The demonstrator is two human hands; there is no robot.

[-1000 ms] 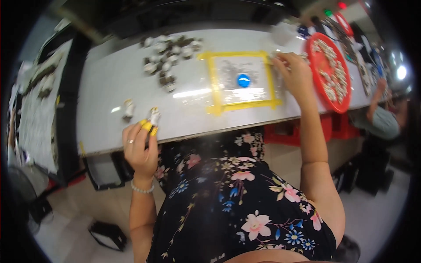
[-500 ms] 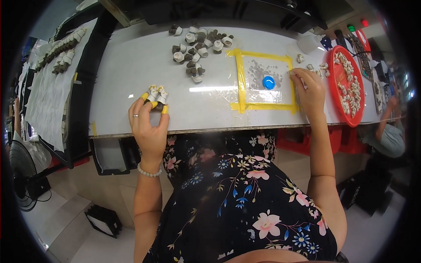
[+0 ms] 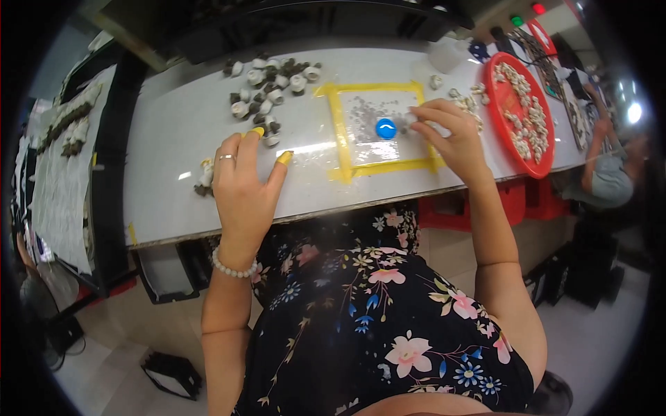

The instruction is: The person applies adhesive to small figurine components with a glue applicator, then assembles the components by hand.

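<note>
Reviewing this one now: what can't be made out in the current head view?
- Head view: anything between the right hand's fingers is too small and blurred to identify.
- Head view: the left hand partly hides the white-and-brown item beside it.
- Head view: white pieces in the red tray are too small to count.

a black-edged box [image 3: 171,375] sits on the floor [image 3: 114,378], a green light [image 3: 516,21] glowing near a red light [image 3: 539,8]

L hand [image 3: 243,191] palm-down, thumb [image 3: 277,173] well off fingers [image 3: 250,148]; R hand [image 3: 454,142] w/ fingers half-curled
</note>
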